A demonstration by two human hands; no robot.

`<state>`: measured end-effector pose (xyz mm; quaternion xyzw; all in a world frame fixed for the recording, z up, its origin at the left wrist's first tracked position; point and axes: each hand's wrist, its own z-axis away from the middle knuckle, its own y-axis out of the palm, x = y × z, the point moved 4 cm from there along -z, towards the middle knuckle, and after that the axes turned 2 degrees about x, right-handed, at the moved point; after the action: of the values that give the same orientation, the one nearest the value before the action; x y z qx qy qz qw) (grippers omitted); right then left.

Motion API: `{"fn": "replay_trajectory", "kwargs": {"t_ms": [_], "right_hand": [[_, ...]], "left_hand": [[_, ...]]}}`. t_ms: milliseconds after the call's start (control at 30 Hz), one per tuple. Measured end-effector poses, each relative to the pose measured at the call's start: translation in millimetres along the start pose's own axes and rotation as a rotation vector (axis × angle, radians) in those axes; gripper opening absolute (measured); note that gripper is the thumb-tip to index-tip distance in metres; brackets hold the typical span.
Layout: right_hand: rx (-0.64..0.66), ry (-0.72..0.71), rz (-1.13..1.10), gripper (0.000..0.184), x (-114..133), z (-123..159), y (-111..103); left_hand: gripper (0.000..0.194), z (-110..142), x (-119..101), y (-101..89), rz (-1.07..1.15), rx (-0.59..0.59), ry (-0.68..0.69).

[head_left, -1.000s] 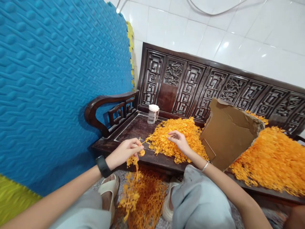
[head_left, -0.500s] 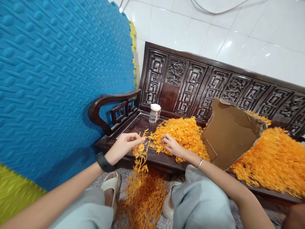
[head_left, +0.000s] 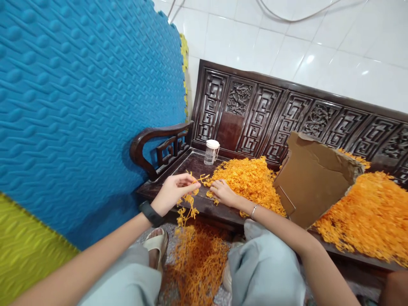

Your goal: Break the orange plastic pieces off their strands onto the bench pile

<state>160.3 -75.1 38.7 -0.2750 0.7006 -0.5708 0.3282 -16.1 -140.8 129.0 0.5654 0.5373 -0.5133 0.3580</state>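
Observation:
My left hand (head_left: 178,193), with a black band at the wrist, is closed in a pinch on an orange branching strand (head_left: 188,210) that looks like plastic. Part of the strand hangs below the fingers, and one thin end sticks out to the right. Close by, my right hand (head_left: 224,194) has its fingers curled down at the left edge of a heap of small orange pieces (head_left: 251,172) on the dark wooden bench (head_left: 207,208). Whatever those fingertips hold, if anything, is hidden. Below, between my feet, lies a pile of thin orange strands (head_left: 200,263).
A lidded clear jug (head_left: 211,153) stands behind my hands. To the right, a cardboard piece (head_left: 315,178) leans between the near heap and a larger orange heap (head_left: 369,221). The bench's curved armrest (head_left: 143,148) and a blue foam mat (head_left: 89,106) are at left.
My right hand has moved slightly left and down, its fingers more curled. The strand in my left hand has turned, with one end now pointing right. The view has shifted a little.

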Motion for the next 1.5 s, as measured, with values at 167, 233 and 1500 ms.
{"fn": "replay_trajectory", "kwargs": {"t_ms": [167, 233, 1500], "right_hand": [[-0.007, 0.022, 0.002, 0.03, -6.5, 1.1, -9.1], [-0.011, -0.024, -0.145, 0.026, 0.3, 2.6, -17.6], [-0.262, 0.146, -1.337, 0.024, 48.7, 29.0, -110.5]], "left_hand": [[0.028, 2.0, 1.1, -3.6, -0.011, 0.013, -0.043], [0.027, 2.1, 1.7, -4.6, 0.006, 0.027, -0.048], [0.021, 18.2, -8.8, 40.0, 0.538, 0.303, -0.193]]}}
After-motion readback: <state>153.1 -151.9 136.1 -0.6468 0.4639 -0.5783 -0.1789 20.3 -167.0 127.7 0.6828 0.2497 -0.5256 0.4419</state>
